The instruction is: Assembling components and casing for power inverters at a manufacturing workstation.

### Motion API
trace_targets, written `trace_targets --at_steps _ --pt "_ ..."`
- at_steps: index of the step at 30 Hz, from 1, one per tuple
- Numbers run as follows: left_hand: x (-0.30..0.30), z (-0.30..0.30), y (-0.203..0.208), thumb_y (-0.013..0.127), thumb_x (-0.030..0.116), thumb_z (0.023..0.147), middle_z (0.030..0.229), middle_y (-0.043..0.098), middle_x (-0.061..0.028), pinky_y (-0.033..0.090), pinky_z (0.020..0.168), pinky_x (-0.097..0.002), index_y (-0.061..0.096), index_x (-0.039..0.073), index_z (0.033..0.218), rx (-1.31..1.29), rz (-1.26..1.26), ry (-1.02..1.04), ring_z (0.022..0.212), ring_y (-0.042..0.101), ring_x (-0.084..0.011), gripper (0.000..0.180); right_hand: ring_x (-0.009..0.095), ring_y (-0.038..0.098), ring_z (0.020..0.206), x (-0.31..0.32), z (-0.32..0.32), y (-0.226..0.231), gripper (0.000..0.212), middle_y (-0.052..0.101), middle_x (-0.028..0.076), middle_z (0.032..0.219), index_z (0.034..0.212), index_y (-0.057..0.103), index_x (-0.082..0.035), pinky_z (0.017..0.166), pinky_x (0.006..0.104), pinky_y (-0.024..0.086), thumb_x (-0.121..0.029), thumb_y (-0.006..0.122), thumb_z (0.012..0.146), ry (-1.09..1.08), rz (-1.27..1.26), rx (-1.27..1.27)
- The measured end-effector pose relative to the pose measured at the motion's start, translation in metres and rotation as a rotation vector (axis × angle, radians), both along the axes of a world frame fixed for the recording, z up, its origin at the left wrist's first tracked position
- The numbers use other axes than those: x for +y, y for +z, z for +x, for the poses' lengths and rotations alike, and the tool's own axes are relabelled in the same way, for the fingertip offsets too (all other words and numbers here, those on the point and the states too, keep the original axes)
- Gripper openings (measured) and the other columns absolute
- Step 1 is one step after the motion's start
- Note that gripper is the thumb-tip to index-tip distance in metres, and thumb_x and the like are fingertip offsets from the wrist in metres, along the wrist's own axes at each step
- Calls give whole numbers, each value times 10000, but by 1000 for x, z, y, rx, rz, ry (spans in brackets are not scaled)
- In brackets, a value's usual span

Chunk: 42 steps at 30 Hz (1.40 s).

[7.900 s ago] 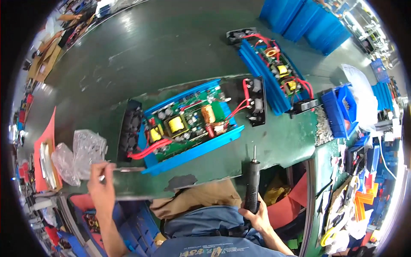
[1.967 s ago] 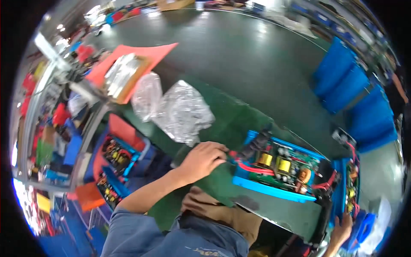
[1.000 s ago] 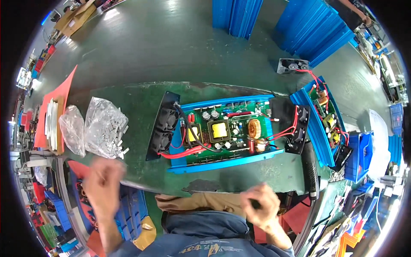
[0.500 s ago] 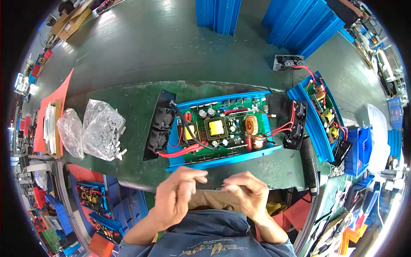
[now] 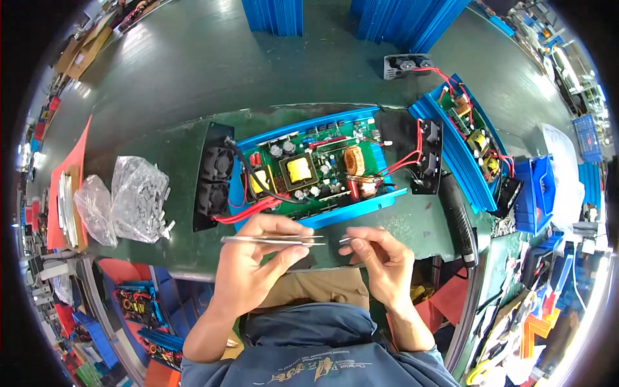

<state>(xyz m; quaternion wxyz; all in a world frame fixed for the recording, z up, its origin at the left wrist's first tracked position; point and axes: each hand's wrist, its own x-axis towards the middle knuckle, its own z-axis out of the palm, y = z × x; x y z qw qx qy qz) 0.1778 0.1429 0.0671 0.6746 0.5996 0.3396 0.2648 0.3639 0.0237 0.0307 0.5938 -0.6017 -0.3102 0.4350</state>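
My left hand [image 5: 248, 267] is closed on metal tweezers [image 5: 274, 240], whose slightly parted tips point right. My right hand [image 5: 385, 261] pinches a small metallic piece [image 5: 345, 240] just beyond those tips; its exact kind is too small to tell. Both hands hover at the bench's front edge. In front of them lies an open blue metal housing [image 5: 377, 205] with a green circuit board [image 5: 322, 169]. A black panel with two fans [image 5: 213, 171] stands at its left end, and a black end panel [image 5: 429, 158] hangs by red wires at its right.
A second blue housing with electronics [image 5: 454, 151] lies to the right, beside a black cylindrical tool handle [image 5: 458, 216] and a blue bin [image 5: 535, 193]. Clear bags of grey parts [image 5: 138, 200] sit at left. Blue metal profiles [image 5: 277, 16] stand at the back.
The tweezers now show plainly in my left hand, tips toward the right. Both hands have risen a little toward the housing. The whole view has shifted slightly.
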Motion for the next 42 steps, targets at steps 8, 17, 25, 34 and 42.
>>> trace_targets --at_steps 8,17,25,34,42 --pt "-6 2 -4 608 3 1005 1159 685 -183 570 960 -338 552 -75 1191 -103 -136 34 1101 698 -247 209 150 721 848 -1 -5 3 174 727 110 1030 1156 694 17 670 233 520 -14 643 993 4 17 -63" --pt "-14 3 4 639 -26 971 1031 673 -146 609 861 -349 603 -72 1094 71 30 73 916 722 -229 137 152 690 859 -9 4 5 205 706 113 1051 1152 691 19 739 261 530 -6 688 948 0 76 -280" --pt "17 -26 -3 654 -9 962 952 668 -121 557 770 -292 631 -22 1038 187 656 184 843 692 -187 80 344 561 1222 -83 114 -7 429 596 195 1291 1377 568 -23 1040 440 443 -153 666 980 -539 -380 -1339" --pt "17 -13 -14 694 -2 920 941 689 -126 523 770 -321 678 9 999 284 875 90 854 675 -239 81 291 610 989 -124 61 -8 611 594 165 1103 1405 532 -40 878 400 500 -60 741 832 -359 -464 -1013" --pt "19 -2 -20 717 -25 901 962 717 -136 547 771 -349 668 -13 1007 353 941 105 867 701 -264 118 107 583 747 -152 -26 -41 513 616 2 850 1164 593 -46 700 259 476 -111 826 712 -107 -446 257"
